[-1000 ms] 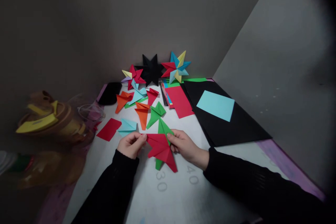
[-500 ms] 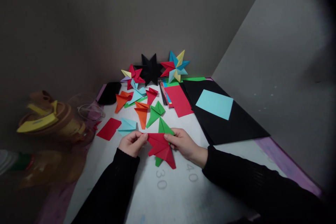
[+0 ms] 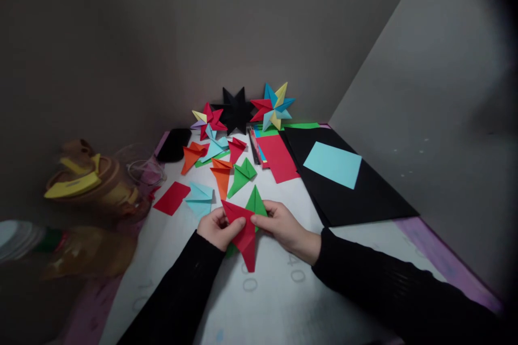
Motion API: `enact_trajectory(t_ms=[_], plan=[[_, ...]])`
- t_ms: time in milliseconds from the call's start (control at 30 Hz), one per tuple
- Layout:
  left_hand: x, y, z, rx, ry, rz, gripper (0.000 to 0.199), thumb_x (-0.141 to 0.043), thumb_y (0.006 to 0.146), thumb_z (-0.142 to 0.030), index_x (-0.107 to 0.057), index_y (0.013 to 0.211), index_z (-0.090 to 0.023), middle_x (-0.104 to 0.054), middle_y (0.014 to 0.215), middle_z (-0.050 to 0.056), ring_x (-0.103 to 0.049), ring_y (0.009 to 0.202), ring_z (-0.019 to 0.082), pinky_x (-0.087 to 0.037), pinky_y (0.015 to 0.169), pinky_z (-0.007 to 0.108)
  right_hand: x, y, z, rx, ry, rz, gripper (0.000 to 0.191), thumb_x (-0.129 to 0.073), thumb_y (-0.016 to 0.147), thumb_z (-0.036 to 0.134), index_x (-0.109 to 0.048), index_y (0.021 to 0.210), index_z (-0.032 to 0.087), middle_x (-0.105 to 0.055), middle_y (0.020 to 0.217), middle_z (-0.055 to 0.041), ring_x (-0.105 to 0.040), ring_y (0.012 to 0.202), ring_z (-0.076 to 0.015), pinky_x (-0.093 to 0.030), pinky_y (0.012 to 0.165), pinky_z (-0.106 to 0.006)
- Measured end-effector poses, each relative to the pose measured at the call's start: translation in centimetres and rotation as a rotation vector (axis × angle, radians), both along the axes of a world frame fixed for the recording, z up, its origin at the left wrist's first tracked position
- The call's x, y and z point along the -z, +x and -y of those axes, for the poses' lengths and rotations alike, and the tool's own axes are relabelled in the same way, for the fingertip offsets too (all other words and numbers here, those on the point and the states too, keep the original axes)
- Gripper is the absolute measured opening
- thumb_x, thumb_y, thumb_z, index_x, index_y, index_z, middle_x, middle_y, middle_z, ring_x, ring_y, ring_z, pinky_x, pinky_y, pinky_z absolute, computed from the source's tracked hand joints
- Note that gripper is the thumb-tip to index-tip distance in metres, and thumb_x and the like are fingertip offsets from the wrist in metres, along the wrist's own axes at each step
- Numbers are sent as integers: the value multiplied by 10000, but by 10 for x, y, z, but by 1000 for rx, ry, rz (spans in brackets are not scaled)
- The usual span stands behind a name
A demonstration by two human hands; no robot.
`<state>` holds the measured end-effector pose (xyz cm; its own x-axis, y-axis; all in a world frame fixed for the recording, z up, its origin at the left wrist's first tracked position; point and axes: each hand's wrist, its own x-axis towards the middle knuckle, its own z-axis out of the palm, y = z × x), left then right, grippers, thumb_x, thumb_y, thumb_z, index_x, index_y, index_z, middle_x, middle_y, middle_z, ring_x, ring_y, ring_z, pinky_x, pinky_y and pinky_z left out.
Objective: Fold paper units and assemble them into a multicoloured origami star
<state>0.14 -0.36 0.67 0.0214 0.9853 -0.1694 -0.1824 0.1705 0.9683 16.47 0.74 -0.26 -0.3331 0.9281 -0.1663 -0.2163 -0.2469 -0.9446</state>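
A partly assembled origami star (image 3: 247, 245) of red and green folded paper is held above the white table between my two hands. My left hand (image 3: 218, 229) grips its red part from the left, with the thumb on top. On the other side my right hand (image 3: 286, 229) pinches it where red meets green, the thumb lying on the red paper. One green point sticks up behind. Just beyond my hands lie loose folded pieces: a green one (image 3: 244, 173), an orange one (image 3: 220, 172) and a light blue one (image 3: 200, 198).
A black star (image 3: 234, 110) and a multicoloured star (image 3: 273, 108) lean on the back wall. Black sheets (image 3: 348, 207) under light blue paper (image 3: 332, 164) lie right. A red sheet (image 3: 278, 157) sits mid-back. At left stand a brown pot (image 3: 87, 178) and a bottle (image 3: 87, 250).
The star has been turned in my hands, so a red point now hangs toward me and the upper green point is more upright. My left hand has shifted right, closer to my right hand.
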Motion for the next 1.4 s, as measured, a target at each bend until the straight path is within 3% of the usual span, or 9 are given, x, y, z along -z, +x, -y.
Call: enact_trajectory(t_ms=[200,400,567,733,933,1067,1200,1267,1400], plan=[[1,0,0,42,-23,2,302,-764,582,-265,-652,816,-111,-736,694,46,-659,572,146,-521,551,220,-3,-1,-3,42,20,-61,173,-715,698,270,-667,795,135,-643,721,-18,-551,642,-139,-424,620,-264],[6,4,1,33,-8,-46,411,-762,565,-253,-577,915,-142,-708,628,-1,-653,571,140,-506,572,226,-4,2,-7,228,17,-34,215,-703,711,335,-583,694,158,-496,517,58,-350,422,-56,-256,409,-191],[3,8,3,11,162,-205,386,-737,554,-209,-592,906,-152,-726,859,59,-675,815,206,-512,758,294,-3,0,-4,210,-15,70,256,-676,730,398,-567,754,168,-524,481,49,-427,401,-74,-250,372,-179],[3,7,5,39,109,-273,396,-722,564,-238,-568,919,-157,-725,793,61,-671,689,195,-516,646,285,-7,6,-3,98,-47,94,251,-706,700,367,-573,746,160,-566,476,32,-436,388,-75,-283,381,-185],[9,11,8,38,-9,-201,408,-686,580,-243,-518,942,-157,-624,500,-35,-509,404,86,-395,454,191,-11,17,-24,372,-52,-118,270,-762,638,324,-549,691,167,-551,534,48,-441,429,-64,-302,409,-191],[-11,-5,8,9,139,-397,283,-632,603,-221,-605,881,-175,-649,543,-11,-531,442,105,-403,478,206,-4,19,-33,439,-97,-189,295,-760,625,339,-528,715,180,-564,587,55,-428,429,-56,-306,422,-196],[-51,-41,-2,-278,459,-792,198,-651,657,-303,-692,826,-209,-689,668,19,-575,529,137,-430,522,228,1,17,-31,365,-104,-180,294,-755,626,353,-531,685,172,-539,544,51,-409,422,-68,-285,420,-210],[-65,-57,-16,-373,471,-854,225,-644,667,-366,-701,814,-206,-699,713,30,-594,561,156,-443,550,241,1,16,-29,337,-90,-178,292,-752,629,359,-537,681,169,-536,547,46,-408,434,-74,-285,429,-216],[-68,-68,-67,-297,386,-952,196,-660,639,-366,-696,722,-193,-657,595,19,-578,536,159,-432,553,248,1,17,-29,312,-69,-176,299,-737,641,377,-525,688,171,-529,555,40,-410,443,-81,-270,428,-219]])
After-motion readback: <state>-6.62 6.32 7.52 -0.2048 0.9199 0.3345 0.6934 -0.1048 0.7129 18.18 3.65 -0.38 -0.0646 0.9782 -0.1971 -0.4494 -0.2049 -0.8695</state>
